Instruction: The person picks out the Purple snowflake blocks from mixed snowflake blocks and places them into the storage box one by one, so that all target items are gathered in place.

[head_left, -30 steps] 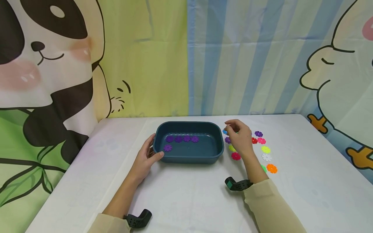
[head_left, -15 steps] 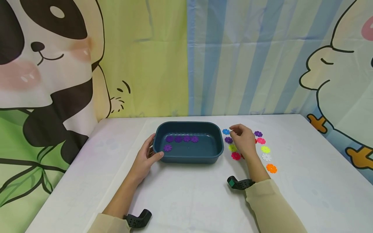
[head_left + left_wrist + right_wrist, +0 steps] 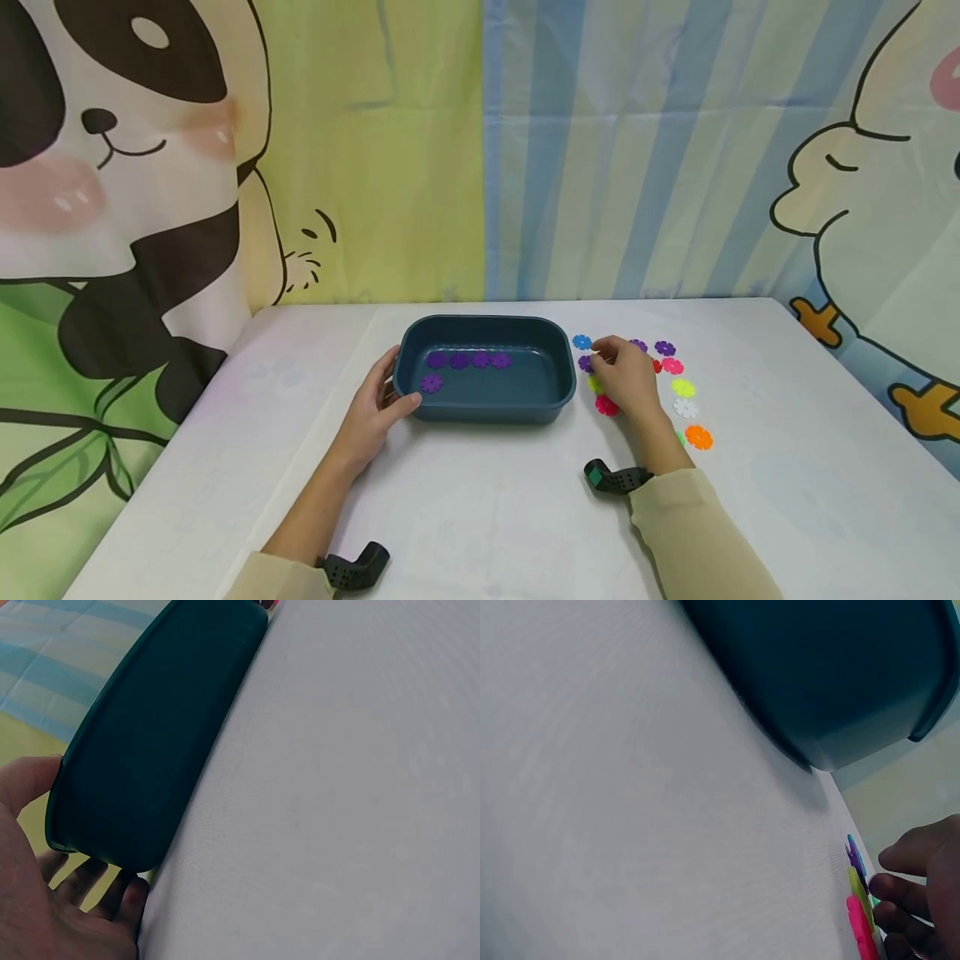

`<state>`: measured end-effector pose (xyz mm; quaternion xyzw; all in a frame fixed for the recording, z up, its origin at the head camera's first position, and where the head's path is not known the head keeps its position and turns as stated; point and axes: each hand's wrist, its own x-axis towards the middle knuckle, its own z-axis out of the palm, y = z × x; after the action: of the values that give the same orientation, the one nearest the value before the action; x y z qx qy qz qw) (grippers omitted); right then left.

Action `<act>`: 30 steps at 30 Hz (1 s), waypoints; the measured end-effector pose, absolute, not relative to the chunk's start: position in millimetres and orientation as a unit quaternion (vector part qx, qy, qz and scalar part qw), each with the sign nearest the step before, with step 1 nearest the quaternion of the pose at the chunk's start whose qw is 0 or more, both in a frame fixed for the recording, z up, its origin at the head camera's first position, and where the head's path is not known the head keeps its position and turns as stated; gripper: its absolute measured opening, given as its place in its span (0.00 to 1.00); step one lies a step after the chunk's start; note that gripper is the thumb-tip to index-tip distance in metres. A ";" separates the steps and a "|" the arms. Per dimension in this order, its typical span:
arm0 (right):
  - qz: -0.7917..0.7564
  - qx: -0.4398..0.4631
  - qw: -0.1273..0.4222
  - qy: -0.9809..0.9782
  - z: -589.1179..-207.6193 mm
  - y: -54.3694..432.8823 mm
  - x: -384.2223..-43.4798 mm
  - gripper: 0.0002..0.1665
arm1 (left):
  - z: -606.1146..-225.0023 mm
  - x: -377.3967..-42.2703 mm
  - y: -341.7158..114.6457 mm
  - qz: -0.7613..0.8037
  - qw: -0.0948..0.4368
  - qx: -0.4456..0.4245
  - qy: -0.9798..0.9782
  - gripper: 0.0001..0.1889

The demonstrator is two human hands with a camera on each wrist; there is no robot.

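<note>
My left hand [image 3: 373,410] grips the left end of a dark blue plastic tub [image 3: 487,412]. In the left wrist view the thumb [image 3: 30,780] lies at the rim, with the other fingers against the end wall. Several purple flower-shaped discs [image 3: 431,382] lie inside the tub. Right of it, my right hand [image 3: 626,375] hovers low over flower discs on the table, fingers bent. The right wrist view shows its thumb and index finger apart, with no disc visible between them. Nearest are a blue disc [image 3: 582,342], a purple disc [image 3: 586,363] and a pink-red disc [image 3: 606,405]; the hand partly covers others.
Beyond the right hand lie more discs: purple [image 3: 664,348], pink [image 3: 672,366], yellow [image 3: 683,387], white [image 3: 686,407] and orange [image 3: 699,437]. The white-covered table [image 3: 480,508] ends at a printed curtain [image 3: 420,167] behind.
My right hand has shifted slightly right and nearer to me, lowering toward the discs. The blue disc and a purple one behind the hand are now uncovered. My left hand and the tub stay put.
</note>
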<state>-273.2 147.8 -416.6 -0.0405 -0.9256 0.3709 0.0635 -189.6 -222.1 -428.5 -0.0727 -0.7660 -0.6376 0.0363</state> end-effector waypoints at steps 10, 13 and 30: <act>0.377 -0.049 0.088 -0.921 -425.8 149.8 -271.7 0.21 | -430.8 -188.7 -220.7 -0.639 0.033 -0.070 -0.765 0.42; 0.376 -0.049 0.092 -0.921 -426.8 149.2 -272.7 0.21 | -430.2 -189.2 -221.0 -0.639 0.034 -0.072 -0.765 0.42; 0.381 -0.047 0.093 -0.919 -426.1 146.0 -271.4 0.20 | -428.2 -188.7 -222.5 -0.637 0.034 -0.072 -0.767 0.42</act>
<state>-271.4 146.0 -426.1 -0.0471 -0.9189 0.3806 0.0926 -188.7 -222.5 -428.2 -0.0717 -0.7665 -0.6373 0.0336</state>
